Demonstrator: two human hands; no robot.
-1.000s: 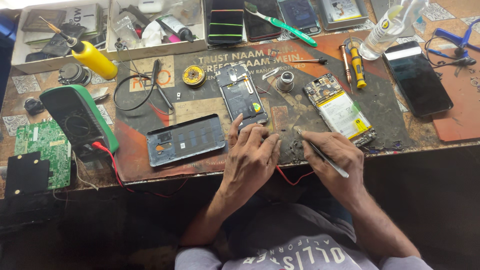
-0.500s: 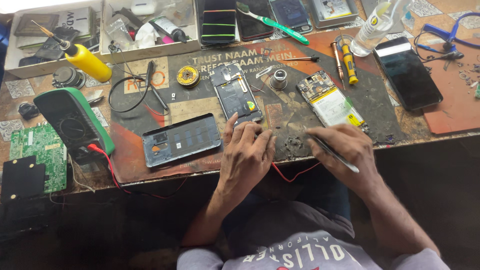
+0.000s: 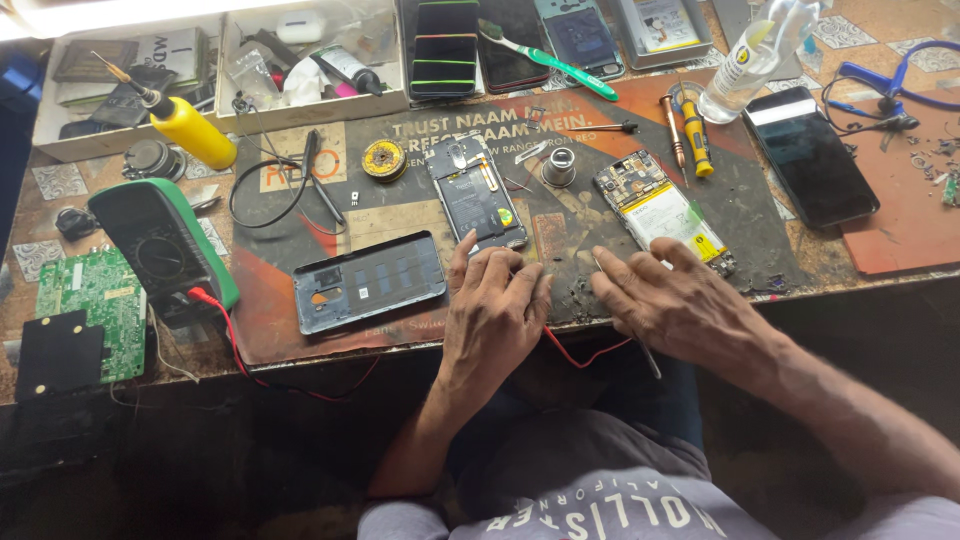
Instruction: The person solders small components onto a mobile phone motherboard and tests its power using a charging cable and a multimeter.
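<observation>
My left hand [image 3: 495,310] lies palm down on the dark work mat [image 3: 560,225], fingers spread, just below an opened phone [image 3: 478,192] with its insides showing. It holds nothing. A red wire [image 3: 585,355] runs out from under it at the bench edge. My right hand [image 3: 680,300] rests on the mat a little to the right, gripping thin metal tweezers [image 3: 648,352] whose rear end sticks out toward me. Its fingertips touch the lower corner of a second opened phone with a yellow-labelled battery [image 3: 665,212].
A grey phone back cover [image 3: 368,282] lies left of my left hand. Further left are a green multimeter [image 3: 165,250], a green circuit board [image 3: 90,305] and a yellow-handled soldering iron [image 3: 190,130]. A black phone [image 3: 810,155], screwdrivers [image 3: 690,135], a green toothbrush [image 3: 550,60] and parts trays [image 3: 230,60] fill the back.
My hands were close together over one spot on the mat; now they have drawn apart, the right hand sliding right toward the yellow-battery phone. The tweezers stay in it.
</observation>
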